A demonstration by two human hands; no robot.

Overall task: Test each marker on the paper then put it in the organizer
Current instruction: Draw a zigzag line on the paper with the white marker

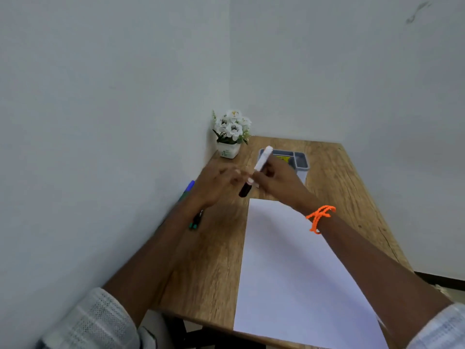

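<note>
Both hands are raised above the far end of the paper, which lies flat and unmarked on the wooden tabletop. The right hand wraps its fingers around the white barrel of a marker, tilted with its tail toward the far right. The left hand meets the marker's near end, its fingertips apparently pinching the dark cap; motion blur obscures the exact grip. This opposed two-handed hold suits pulling the cap off before a test stroke, in my judgement. Other markers lie at the left edge, partly hidden by the left forearm. The grey organizer sits at the far end, right of a potted white flower.
</note>
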